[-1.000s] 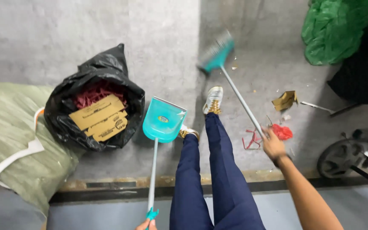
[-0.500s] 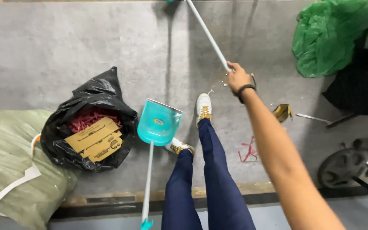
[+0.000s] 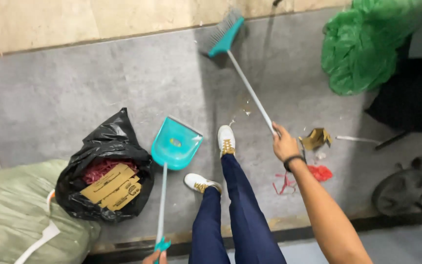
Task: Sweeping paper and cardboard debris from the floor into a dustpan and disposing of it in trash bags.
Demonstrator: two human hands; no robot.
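Head view: the right hand [image 3: 283,144] is clamped around the pale handle of a teal broom [image 3: 242,73], whose bristle head rests far out on the grey floor [image 3: 98,83], close to the base of the beige wall. The left hand [image 3: 153,257] shows only at the near edge of the picture; its fingers appear closed on the upper end of the long handle of a teal dustpan [image 3: 176,145], which stands on the floor just left of the person's white shoes, its scoop open toward the far side.

Judging by how things lie, the sweeping looks partly done. The dustpan's scoop looks nearly bare, and loose litter is yet to be gathered: a crumpled brown scrap [image 3: 316,138], a red scrap [image 3: 320,172] and thin red strands lie to the right of the right hand, with small specks near the broom handle. A black rubbish bag [image 3: 98,146], open and holding flattened cardboard and red bits, stands just left of the dustpan; a green bag [image 3: 362,46] sits far right.
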